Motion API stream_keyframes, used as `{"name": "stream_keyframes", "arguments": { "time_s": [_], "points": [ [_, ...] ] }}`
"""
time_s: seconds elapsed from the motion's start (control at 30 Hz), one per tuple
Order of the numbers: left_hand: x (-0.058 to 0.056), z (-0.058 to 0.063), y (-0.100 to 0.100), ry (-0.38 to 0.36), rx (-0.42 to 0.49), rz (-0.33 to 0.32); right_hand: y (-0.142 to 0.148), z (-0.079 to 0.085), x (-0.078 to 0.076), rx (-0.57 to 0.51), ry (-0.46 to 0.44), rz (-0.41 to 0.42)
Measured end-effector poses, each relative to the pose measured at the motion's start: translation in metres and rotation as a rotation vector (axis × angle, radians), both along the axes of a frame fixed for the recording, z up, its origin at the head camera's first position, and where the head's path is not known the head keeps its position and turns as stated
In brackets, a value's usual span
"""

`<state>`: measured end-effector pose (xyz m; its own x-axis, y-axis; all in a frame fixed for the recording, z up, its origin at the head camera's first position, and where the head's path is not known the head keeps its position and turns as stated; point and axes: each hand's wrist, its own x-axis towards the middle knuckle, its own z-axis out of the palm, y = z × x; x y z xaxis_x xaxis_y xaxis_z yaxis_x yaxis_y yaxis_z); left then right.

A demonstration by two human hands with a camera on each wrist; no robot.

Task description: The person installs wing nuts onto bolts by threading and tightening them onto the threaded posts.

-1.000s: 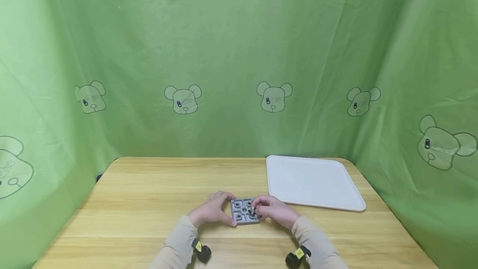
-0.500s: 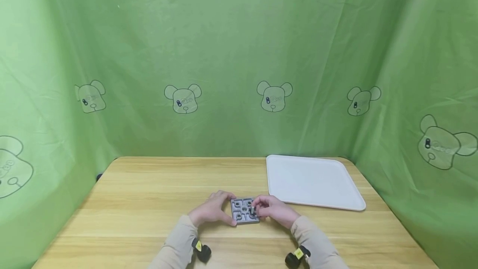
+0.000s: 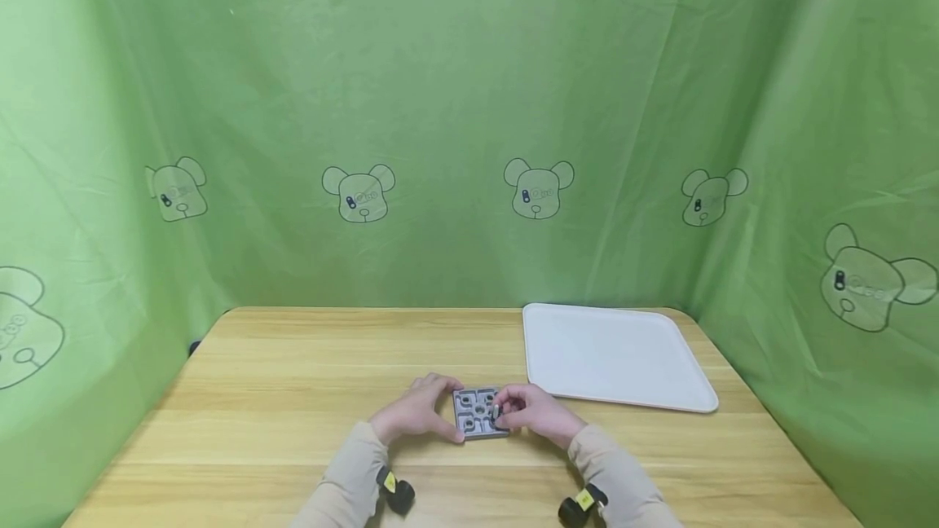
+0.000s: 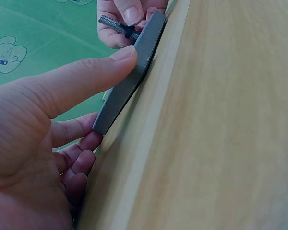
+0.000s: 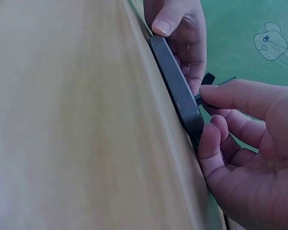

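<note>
A square grey metal plate (image 3: 470,425) with holes and raised channels lies flat on the table. My left hand (image 3: 416,411) grips its left side, thumb at the near corner and fingers at the far one; the left wrist view shows the thumb on the plate's edge (image 4: 127,76). A threaded bolt (image 4: 109,21) stands up from the plate's right half. On the bolt, low near the plate, sits a black wing nut (image 5: 209,78). My right hand (image 3: 541,412) pinches this nut between thumb and fingers, which partly hide it.
A white tray (image 3: 616,357) lies at the back right of the wooden table (image 3: 330,349). Green cloth (image 3: 455,259) with bear drawings hangs around the back and sides. Each wrist carries a black camera (image 3: 399,498) on a strap.
My right thumb and fingers have shifted slightly around the bolt, curling in closer and covering more of the wing nut. The left hand and the plate stay in place.
</note>
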<state>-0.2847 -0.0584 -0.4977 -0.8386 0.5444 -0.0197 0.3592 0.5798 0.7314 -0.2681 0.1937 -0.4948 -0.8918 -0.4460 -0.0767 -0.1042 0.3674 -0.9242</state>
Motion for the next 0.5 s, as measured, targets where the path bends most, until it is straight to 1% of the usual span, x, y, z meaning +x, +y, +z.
{"name": "stream_keyframes", "arguments": {
  "time_s": [0.37, 0.5],
  "points": [
    [0.0007, 0.0008, 0.0003, 0.004, -0.002, -0.001, -0.0069, 0.0032, 0.0031, 0.053, 0.024, -0.076],
    [0.0008, 0.0012, 0.0003, 0.001, -0.001, -0.004, -0.0066, 0.0021, 0.0028, 0.044, 0.017, -0.072]
  ]
}}
